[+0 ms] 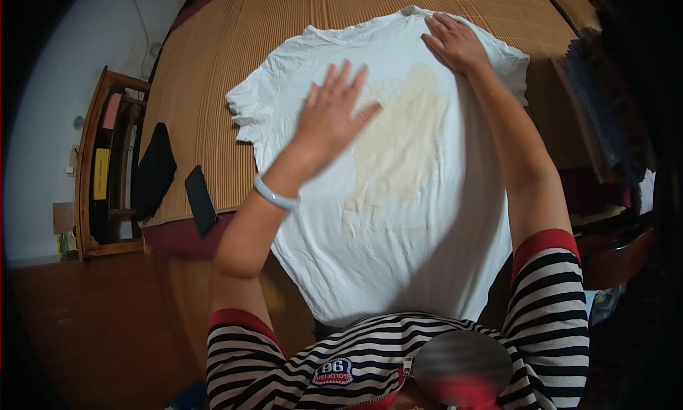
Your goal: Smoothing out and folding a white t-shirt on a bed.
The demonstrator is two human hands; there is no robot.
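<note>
A white short-sleeved T-shirt (pixel 320 218) lies spread out before me, its neckline away from me and its hem near my body. A large pale-yellow print or patch (pixel 400 143) covers its middle. My left hand (pixel 333 111), blurred, is over the upper chest with its fingers apart; whether it touches the cloth I cannot tell. A pale bangle (pixel 275 194) circles that wrist. My right hand (pixel 456 42) rests flat on the shoulder to the right of the neckline, holding nothing. The shirt has small wrinkles, mostly at the left sleeve and lower part.
Beneath the shirt is a brown ribbed mat (pixel 213 106). At the left lie a black smartphone-like slab (pixel 201 199) and a black cloth item (pixel 156 175). A wooden shelf (pixel 88 196) stands beyond them. Folded clothes (pixel 603 111) are stacked at the right.
</note>
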